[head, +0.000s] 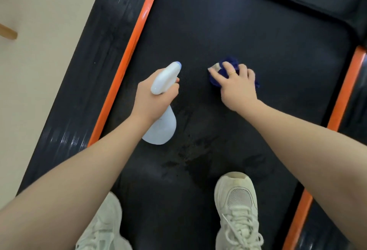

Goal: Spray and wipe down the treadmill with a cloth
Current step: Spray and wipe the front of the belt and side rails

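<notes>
Shoes [237,210] stand on the belt [228,31]; left hand [155,98] grips the sprayer [164,78], right hand [236,84] presses the cloth [215,79], wiping; next likely a sweep across the wet patches.

Black treadmill belt [248,37] under blue cloth [231,65], two white sneakers [237,210].

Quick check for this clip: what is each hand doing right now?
Left hand: closed around the neck of the white spray bottle, nozzle pointing forward over the belt.
Right hand: fingers spread, pressing the blue cloth against the treadmill belt.
</notes>
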`<state>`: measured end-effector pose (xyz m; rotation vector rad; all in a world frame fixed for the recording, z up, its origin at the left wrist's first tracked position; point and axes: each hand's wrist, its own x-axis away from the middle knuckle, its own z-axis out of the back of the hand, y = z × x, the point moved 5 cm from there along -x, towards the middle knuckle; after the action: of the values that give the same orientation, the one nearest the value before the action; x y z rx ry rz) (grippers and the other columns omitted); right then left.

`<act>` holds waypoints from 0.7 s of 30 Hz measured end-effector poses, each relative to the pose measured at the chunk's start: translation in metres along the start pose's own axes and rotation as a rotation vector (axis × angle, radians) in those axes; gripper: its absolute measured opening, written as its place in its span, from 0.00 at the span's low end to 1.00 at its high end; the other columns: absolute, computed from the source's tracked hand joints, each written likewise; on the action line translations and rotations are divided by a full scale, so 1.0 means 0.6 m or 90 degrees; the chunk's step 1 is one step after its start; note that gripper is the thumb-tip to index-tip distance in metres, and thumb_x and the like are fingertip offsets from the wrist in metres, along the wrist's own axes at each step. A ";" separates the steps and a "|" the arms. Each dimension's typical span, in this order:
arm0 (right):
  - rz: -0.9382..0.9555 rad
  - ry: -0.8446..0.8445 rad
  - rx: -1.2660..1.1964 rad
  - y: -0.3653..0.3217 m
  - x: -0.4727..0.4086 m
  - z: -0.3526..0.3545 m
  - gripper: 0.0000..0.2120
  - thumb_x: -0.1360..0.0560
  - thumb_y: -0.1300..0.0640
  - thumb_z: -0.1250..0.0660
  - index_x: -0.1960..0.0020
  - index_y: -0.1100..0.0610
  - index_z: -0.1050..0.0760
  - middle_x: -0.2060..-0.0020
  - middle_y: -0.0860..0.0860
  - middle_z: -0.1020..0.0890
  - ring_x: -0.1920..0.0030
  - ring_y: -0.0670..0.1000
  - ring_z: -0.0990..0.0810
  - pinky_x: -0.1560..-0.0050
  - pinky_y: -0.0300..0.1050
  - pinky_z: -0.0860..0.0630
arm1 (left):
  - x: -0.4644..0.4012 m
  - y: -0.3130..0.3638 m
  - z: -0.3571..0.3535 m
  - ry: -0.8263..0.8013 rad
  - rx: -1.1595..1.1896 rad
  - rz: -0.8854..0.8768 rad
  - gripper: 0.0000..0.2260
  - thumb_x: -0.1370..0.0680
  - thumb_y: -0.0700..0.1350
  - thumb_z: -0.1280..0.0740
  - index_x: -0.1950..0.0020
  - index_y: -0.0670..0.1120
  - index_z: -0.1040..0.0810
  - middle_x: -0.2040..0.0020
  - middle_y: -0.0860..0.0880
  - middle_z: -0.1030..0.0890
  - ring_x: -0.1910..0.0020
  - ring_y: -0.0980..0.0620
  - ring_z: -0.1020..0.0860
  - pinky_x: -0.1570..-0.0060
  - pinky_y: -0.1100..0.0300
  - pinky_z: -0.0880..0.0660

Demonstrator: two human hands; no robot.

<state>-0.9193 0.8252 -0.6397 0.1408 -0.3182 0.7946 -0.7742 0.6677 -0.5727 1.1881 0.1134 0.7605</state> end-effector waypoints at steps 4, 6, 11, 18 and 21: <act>0.324 -0.075 -0.005 -0.098 0.055 -0.027 0.28 0.23 0.55 0.48 0.25 0.40 0.49 0.24 0.51 0.48 0.30 0.63 0.46 0.32 0.55 0.54 | -0.001 0.003 0.007 0.037 0.015 0.002 0.11 0.29 0.43 0.35 0.48 0.45 0.20 0.54 0.57 0.19 0.51 0.60 0.21 0.50 0.66 0.25; 0.348 -0.064 0.030 -0.095 0.031 -0.032 0.30 0.22 0.58 0.46 0.25 0.38 0.52 0.24 0.49 0.49 0.29 0.61 0.47 0.29 0.57 0.57 | -0.003 -0.001 0.016 0.063 0.027 0.007 0.09 0.28 0.43 0.35 0.49 0.45 0.20 0.53 0.54 0.18 0.51 0.60 0.21 0.51 0.67 0.25; 0.047 -0.028 -0.058 -0.084 0.019 -0.014 0.30 0.23 0.58 0.44 0.25 0.42 0.49 0.24 0.51 0.49 0.29 0.63 0.48 0.33 0.61 0.50 | -0.003 -0.022 0.046 0.155 0.012 0.055 0.05 0.25 0.40 0.35 0.53 0.45 0.20 0.59 0.53 0.20 0.60 0.64 0.23 0.61 0.74 0.28; 0.295 -0.078 -0.010 -0.148 0.004 -0.033 0.32 0.22 0.57 0.46 0.26 0.36 0.56 0.24 0.47 0.55 0.28 0.60 0.54 0.33 0.60 0.52 | -0.016 -0.026 0.053 0.164 0.022 0.046 0.05 0.25 0.38 0.34 0.57 0.47 0.22 0.65 0.56 0.23 0.66 0.64 0.25 0.64 0.72 0.29; 0.076 -0.042 -0.069 -0.124 -0.037 -0.006 0.31 0.23 0.57 0.45 0.25 0.39 0.53 0.24 0.49 0.53 0.28 0.61 0.53 0.33 0.60 0.50 | -0.019 -0.025 0.047 0.169 0.009 0.048 0.09 0.26 0.40 0.33 0.65 0.50 0.26 0.70 0.55 0.27 0.70 0.62 0.29 0.68 0.71 0.32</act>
<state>-0.8792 0.7594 -0.6511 0.0463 -0.4352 0.8901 -0.7625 0.6360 -0.5780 1.1047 0.2951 0.9830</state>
